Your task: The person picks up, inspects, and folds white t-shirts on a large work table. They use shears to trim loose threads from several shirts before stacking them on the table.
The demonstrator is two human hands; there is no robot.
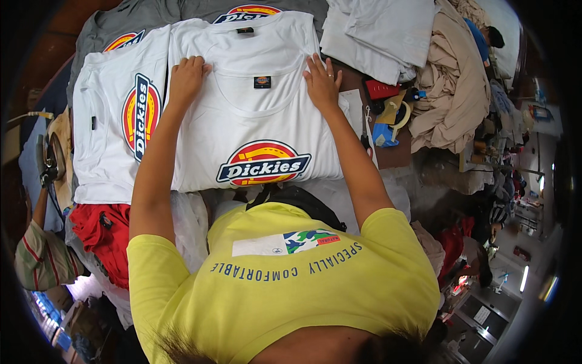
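Observation:
A white T-shirt with a round neck, a dark neck label and a red, yellow and blue chest print lies spread in front of me, its hem side nearest my body. My left hand is at its left shoulder, fingers bent together and closed on the cloth; the fingertips are partly hidden. At the opposite shoulder rests my right hand, its fingers spread on the fabric and a ring on one of them. Another white T-shirt shows just beyond, under the top one.
White printed shirts lie at left, grey shirts behind. Folded white cloth and a beige fabric heap sit at right, near a tape roll, scissors and a red box. Red cloth is at lower left.

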